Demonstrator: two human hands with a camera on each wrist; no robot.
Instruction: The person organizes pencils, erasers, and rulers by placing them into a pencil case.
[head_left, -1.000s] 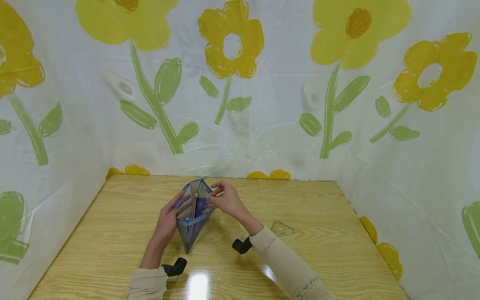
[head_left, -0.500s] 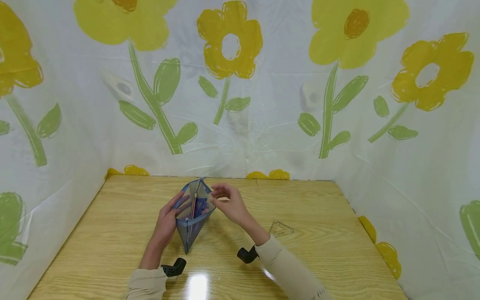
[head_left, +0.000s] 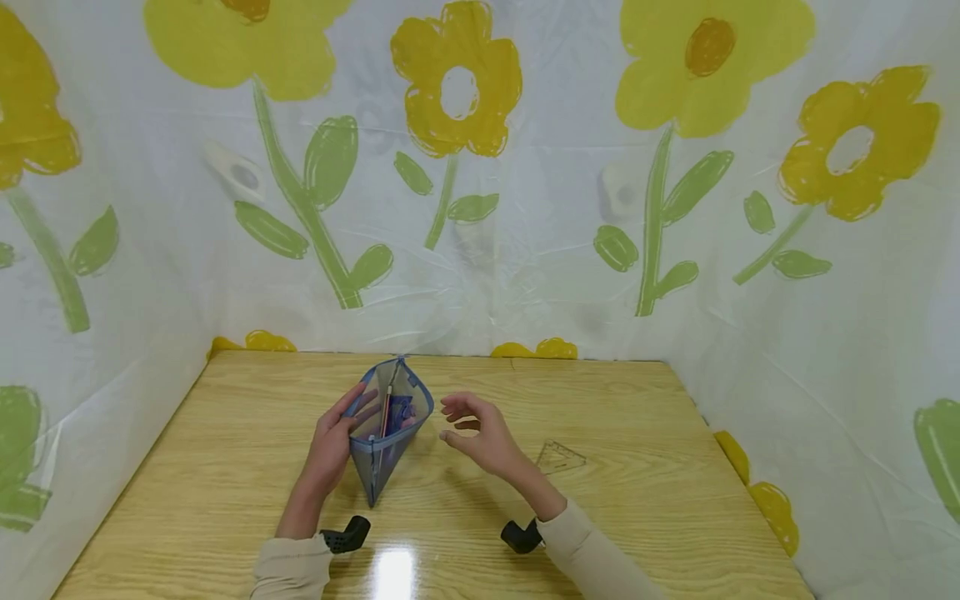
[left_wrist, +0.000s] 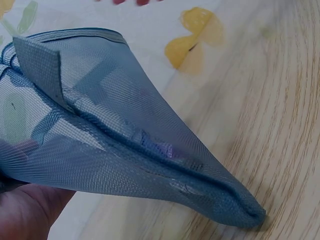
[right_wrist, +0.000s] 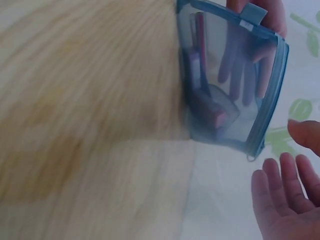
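Note:
A blue mesh zip pouch (head_left: 386,462) stands tilted over the table with its mouth spread wide. My left hand (head_left: 330,446) grips its left side, fingers inside against the mesh and thumb at the near rim. Inside lie a striped pencil (head_left: 387,412) and a dark blue item (head_left: 401,410) of unclear kind; in the right wrist view a small pink piece (right_wrist: 219,118) shows low through the mesh. My right hand (head_left: 483,433) hovers just right of the pouch, apart from it, fingers loosely bent with nothing between them.
A clear triangular ruler (head_left: 560,457) lies on the wooden table (head_left: 637,517), right of my right hand. A white flowered cloth (head_left: 525,275) walls the table at the back and sides. Black wrist mounts (head_left: 347,535) sit on both wrists.
My right hand has drawn away from the pouch's right rim, moving right and toward me, and its fingers have spread apart. The left hand still holds the pouch in nearly the same place.

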